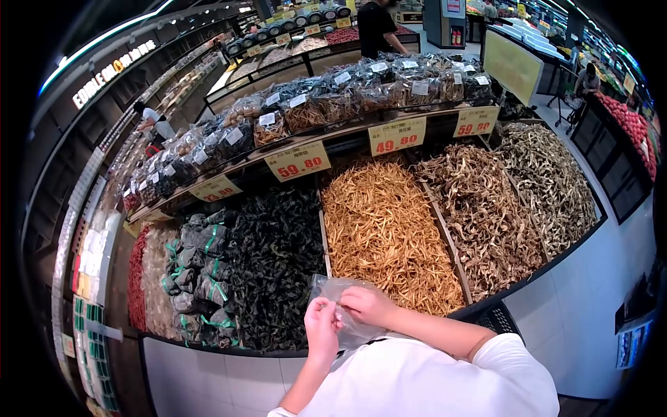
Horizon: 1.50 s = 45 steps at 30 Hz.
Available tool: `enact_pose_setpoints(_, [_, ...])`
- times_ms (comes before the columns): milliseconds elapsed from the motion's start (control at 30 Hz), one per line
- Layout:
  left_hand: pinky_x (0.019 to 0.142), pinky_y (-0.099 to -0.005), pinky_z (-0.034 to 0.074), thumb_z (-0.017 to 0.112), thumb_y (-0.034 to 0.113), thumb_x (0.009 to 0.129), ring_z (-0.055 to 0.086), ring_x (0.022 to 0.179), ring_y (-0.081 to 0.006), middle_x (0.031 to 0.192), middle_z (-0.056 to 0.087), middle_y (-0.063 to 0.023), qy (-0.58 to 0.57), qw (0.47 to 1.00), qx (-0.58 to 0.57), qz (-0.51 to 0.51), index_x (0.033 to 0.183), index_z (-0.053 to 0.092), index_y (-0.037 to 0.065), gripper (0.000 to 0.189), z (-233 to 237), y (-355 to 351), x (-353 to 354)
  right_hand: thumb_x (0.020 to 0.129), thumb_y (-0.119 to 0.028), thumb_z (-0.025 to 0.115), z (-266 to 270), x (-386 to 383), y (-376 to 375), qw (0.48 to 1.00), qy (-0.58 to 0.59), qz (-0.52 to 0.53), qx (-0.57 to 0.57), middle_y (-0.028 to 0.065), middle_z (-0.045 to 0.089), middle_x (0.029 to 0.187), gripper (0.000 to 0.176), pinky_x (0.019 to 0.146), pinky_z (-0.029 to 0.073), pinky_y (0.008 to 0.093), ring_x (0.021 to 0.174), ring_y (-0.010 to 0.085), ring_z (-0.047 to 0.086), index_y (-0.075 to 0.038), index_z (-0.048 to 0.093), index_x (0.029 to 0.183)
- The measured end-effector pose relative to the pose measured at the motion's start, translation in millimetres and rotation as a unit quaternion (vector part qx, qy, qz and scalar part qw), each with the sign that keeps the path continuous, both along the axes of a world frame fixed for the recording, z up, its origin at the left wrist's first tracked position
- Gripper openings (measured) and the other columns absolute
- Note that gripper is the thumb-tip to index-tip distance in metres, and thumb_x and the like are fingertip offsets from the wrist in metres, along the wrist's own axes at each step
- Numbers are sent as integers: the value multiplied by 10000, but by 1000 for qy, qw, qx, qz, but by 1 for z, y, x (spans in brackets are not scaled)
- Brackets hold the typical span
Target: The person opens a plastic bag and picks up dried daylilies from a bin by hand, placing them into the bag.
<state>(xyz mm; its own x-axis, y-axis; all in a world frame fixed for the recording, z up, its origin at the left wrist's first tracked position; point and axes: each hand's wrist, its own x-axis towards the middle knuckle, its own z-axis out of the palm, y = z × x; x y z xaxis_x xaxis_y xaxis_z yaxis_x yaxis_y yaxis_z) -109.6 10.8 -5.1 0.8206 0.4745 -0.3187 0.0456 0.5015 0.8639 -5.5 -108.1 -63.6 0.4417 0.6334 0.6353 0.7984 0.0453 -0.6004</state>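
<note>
A clear plastic bag [356, 331] is between my two hands, low in the view, before the front edge of a bin of orange-brown dried strands [382, 222]. My left hand [322, 323] pinches the bag's edge with curled fingers. Close beside it, my right hand [365, 306] has its fingers closed on the bag's upper part. The bag looks thin and crumpled, and nothing shows inside it. Black dried goods [271, 264] fill the bin left of the strands. Brown dried pieces [486, 215] lie in the bin to the right.
Price signs [396, 136] stand behind the bins, below a shelf of bagged dried goods [326, 104]. Bundles with green ties [201, 278] lie at the left. A person in black [376, 31] stands beyond the shelf; another person [156, 124] is at the left.
</note>
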Motion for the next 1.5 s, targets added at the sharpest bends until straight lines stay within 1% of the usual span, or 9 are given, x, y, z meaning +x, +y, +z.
enact_pose_setpoints(167, [435, -161, 374, 554, 91, 981, 473, 495, -32, 679, 542, 27, -10, 1000, 0, 4, 965, 511, 103, 47, -1, 7, -5, 721, -25, 677, -2, -7, 11, 1000, -10, 12, -21, 98, 588, 863, 213, 681, 506, 398, 797, 305, 613, -43, 594, 917])
enact_pose_setpoints(467, [447, -175, 378, 576, 103, 971, 488, 498, -49, 673, 551, 20, -26, 999, -22, -11, 959, 525, 100, 52, -9, 19, -3, 789, -72, 695, -3, -13, -4, 996, 50, -78, -4, 92, 635, 921, 102, 722, 534, 383, 818, 293, 641, -51, 659, 882])
enact_pose_setpoints(767, [477, -172, 381, 584, 122, 967, 486, 539, -32, 680, 539, 43, -37, 997, -50, -38, 962, 544, 111, 42, -15, 29, 15, 735, 7, 756, 11, -21, -21, 989, 53, -127, 53, 114, 624, 916, 201, 734, 549, 357, 813, 283, 642, -26, 649, 902])
enact_pose_setpoints(933, [467, -181, 369, 612, 124, 957, 487, 516, -32, 647, 537, 48, -1, 996, -64, -59, 1001, 545, 93, 86, -9, 32, 18, 753, 19, 738, 23, -28, -30, 988, 128, -80, -34, 113, 630, 906, 198, 707, 540, 342, 811, 271, 643, -29, 647, 923])
enact_pose_setpoints(1200, [465, -180, 368, 608, 122, 972, 476, 515, -29, 647, 558, 33, 21, 983, -76, -165, 1020, 545, 72, 94, -6, 38, 17, 788, -28, 714, -7, -25, -2, 974, 110, -120, -158, 136, 637, 953, 196, 727, 525, 362, 855, 311, 640, -31, 647, 972])
enact_pose_setpoints(1300, [469, -184, 379, 608, 102, 972, 481, 516, -30, 647, 559, 30, 4, 982, -55, -182, 1022, 545, 59, 90, -6, 43, 17, 824, -76, 681, -20, -23, 14, 963, 201, -28, -174, 159, 635, 1009, 186, 756, 524, 389, 898, 342, 635, -26, 648, 1000])
enact_pose_setpoints(1367, [475, -189, 388, 609, 81, 967, 485, 520, -33, 649, 562, 27, -3, 980, -41, -195, 1021, 546, 50, 88, -5, 48, 16, 847, -99, 651, -20, -25, 25, 901, 373, -16, -222, 174, 626, 1056, 197, 784, 525, 416, 939, 363, 630, -15, 644, 1025])
enact_pose_setpoints(1433, [477, -192, 389, 610, 76, 965, 488, 523, -36, 654, 567, 22, -7, 980, -34, -198, 1018, 549, 45, 87, -6, 53, 17, 858, -128, 638, -8, -19, 27, 908, 340, -22, -243, 176, 637, 1003, 207, 793, 528, 426, 931, 372, 638, 8, 637, 1014])
enact_pose_setpoints(1500, [477, -190, 390, 612, 77, 964, 485, 520, -37, 656, 570, 19, 5, 982, -33, -187, 1018, 549, 44, 89, -4, 59, 19, 865, -107, 641, 2, -10, 24, 912, 230, -11, -338, 172, 659, 952, 198, 802, 534, 415, 902, 367, 649, 18, 647, 1019])
